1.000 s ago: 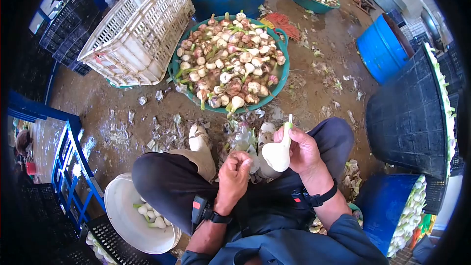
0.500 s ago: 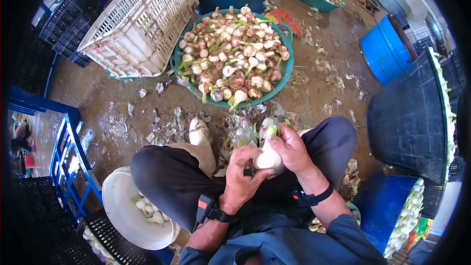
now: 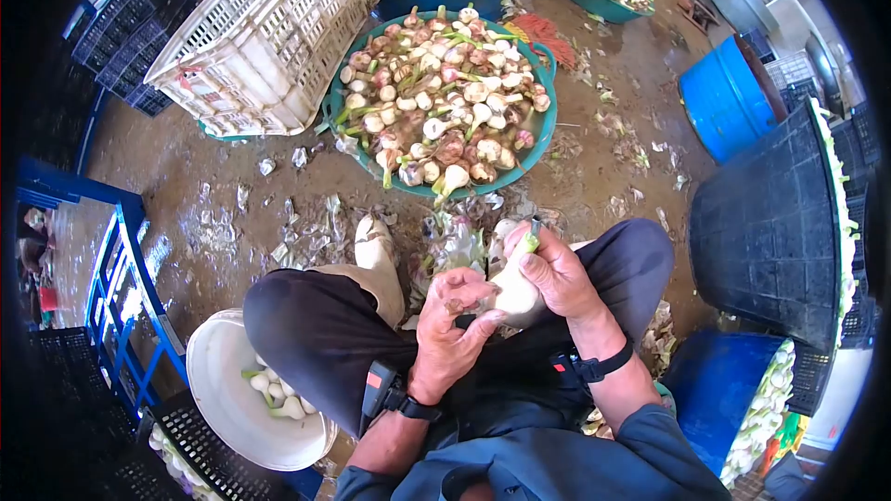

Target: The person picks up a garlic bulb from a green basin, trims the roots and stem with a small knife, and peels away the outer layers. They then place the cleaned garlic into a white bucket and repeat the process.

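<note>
A peeled white garlic bulb (image 3: 516, 295) with a short green stem is held over my lap. My right hand (image 3: 561, 280) is closed around its stem end, the thumb pressed along the neck. A narrow grey edge, like a blade, shows beside the stem tip. From the other side, my left hand (image 3: 447, 329) has its thumb and curled fingertips at the bulb's lower left side. A small brown bit shows between those fingers. Beyond my feet stands a green tub (image 3: 546, 139) heaped with unpeeled and partly peeled garlic bulbs (image 3: 445, 102).
At lower left a white bucket (image 3: 206, 376) holds peeled garlic. A white plastic crate (image 3: 269, 65) stands at upper left, near a blue metal frame (image 3: 130, 264). A black tub (image 3: 756, 232) and blue barrels (image 3: 729, 97) are on the right. Peelings (image 3: 320, 237) litter the wet floor.
My left fingers have loosened and uncurled somewhat at the bulb. The bulb and its stem have tipped a little to the right in my right hand.
</note>
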The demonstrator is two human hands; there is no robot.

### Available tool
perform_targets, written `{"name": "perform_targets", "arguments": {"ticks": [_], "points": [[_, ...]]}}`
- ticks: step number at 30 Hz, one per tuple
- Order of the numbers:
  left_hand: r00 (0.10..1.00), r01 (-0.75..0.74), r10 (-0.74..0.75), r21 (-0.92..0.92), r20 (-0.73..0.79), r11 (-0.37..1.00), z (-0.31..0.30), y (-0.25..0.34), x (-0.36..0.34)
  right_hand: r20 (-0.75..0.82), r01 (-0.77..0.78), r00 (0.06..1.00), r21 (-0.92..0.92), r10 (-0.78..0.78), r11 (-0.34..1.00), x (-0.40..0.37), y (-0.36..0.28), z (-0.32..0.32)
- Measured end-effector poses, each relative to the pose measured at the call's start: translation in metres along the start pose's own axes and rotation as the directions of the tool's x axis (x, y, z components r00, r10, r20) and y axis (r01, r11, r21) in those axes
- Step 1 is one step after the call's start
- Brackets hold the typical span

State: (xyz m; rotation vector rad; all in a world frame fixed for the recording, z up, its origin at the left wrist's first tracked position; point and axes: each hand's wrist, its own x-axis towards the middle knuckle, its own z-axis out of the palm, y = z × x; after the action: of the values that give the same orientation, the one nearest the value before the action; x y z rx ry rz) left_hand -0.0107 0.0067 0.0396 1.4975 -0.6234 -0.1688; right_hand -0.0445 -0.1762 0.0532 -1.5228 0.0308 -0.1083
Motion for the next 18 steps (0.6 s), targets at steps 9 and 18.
{"name": "perform_targets", "arguments": {"ticks": [9,18], "points": [[0.974,0.179,-0.146,-0.194,0.174,0.964,-0.002,-0.009,-0.007,0.155,-0.191,0.972,0.067,0.179,0.979,-0.002,-0.004,-0.001],[0.963,0.206,-0.153,-0.238,0.22,0.949,0.0,-0.003,-0.004,0.227,-0.287,0.942,0.166,0.246,0.943,-0.006,-0.002,-0.005]]}}
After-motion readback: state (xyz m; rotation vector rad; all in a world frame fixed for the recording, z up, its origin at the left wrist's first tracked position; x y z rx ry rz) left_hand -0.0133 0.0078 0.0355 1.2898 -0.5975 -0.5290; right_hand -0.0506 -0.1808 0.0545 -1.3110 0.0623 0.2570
